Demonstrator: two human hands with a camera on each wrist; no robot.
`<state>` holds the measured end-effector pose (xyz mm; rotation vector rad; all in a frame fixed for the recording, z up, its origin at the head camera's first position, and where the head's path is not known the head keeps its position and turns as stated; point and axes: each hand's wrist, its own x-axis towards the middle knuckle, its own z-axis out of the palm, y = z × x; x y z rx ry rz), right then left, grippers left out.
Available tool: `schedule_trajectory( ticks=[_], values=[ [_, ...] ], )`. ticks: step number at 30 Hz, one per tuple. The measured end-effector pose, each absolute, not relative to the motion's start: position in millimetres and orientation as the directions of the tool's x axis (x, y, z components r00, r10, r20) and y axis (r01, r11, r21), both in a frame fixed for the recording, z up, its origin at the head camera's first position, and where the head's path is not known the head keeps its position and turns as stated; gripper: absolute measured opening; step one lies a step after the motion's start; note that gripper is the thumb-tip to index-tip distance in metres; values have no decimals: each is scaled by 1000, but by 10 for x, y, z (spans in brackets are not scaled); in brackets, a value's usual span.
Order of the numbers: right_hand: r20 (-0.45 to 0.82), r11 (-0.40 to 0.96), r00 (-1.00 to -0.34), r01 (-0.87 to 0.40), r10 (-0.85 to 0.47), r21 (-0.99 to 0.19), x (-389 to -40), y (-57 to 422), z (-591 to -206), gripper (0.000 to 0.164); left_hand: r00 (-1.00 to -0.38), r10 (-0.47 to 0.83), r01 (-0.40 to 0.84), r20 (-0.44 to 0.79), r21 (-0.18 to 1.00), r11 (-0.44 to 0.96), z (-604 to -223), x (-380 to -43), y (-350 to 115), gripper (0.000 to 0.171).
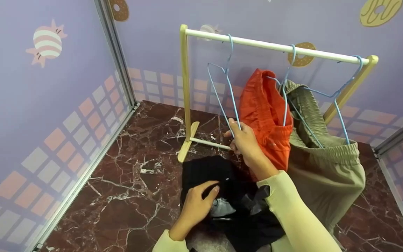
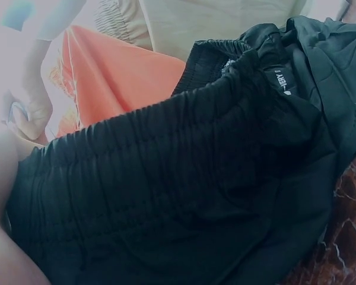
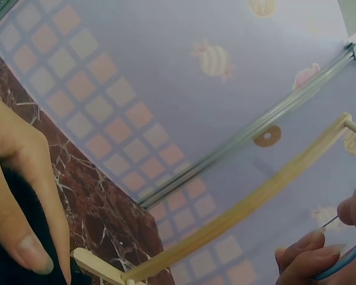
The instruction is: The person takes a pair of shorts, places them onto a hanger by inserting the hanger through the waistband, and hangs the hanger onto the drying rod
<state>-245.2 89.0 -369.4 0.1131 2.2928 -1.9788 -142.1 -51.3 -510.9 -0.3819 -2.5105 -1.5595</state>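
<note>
My left hand (image 1: 195,204) pinches the waistband edge of black pants (image 1: 205,168), low in front of the rack. Up close in the left wrist view, the gathered elastic waistband (image 2: 160,148) fills the middle, with white lettering at its inner side. My right hand (image 1: 246,141) holds the lower part of a blue wire hanger (image 1: 233,99), whose hook stays over the rail. In the right wrist view, right-hand fingers (image 3: 311,258) curl around the blue wire at the lower right. Folds hide the rest of the black pants.
A wooden rack with a white rail (image 1: 257,43) stands on the dark marbled floor (image 1: 128,199). Right of my right hand, orange elastic-waist bottoms (image 1: 257,101) and khaki pants (image 1: 324,178) hang on blue hangers. Patterned purple walls (image 1: 79,84) enclose the space.
</note>
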Motion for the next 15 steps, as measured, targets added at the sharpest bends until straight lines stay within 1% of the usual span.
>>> schedule_trajectory(
  ticks=[8, 15],
  values=[
    [-154, 91, -988, 153, 0, -984, -2459, 982, -3673, 60, -954, 140, 299, 264, 861, 413, -5114, -1424, -515, 29],
    [-140, 82, -990, 140, 3, -987, -2436, 1055, -3626, 68, -956, 138, 295, 261, 861, 414, -5114, -1425, -516, 29]
  ],
)
